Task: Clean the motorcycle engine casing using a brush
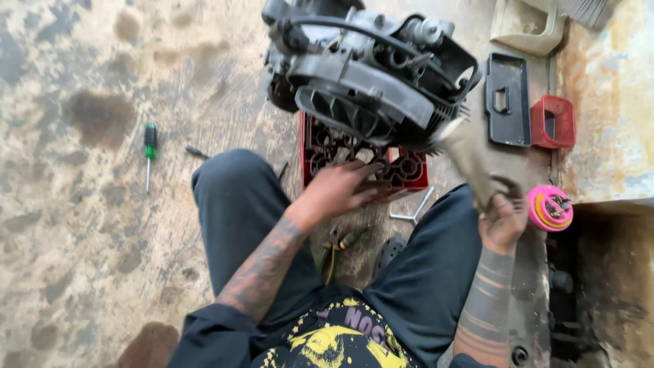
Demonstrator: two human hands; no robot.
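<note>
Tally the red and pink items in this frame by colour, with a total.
Red: 2, the red plastic crate under the engine, touched by the left hand, and the small red open box.
Pink: 1, the pink round container beside the right hand, which grips a dirty rag.
Total: 3

stained floor [82, 225] bears a green screwdriver [149, 151], red crate [402, 174], black lid [507, 100]
</note>
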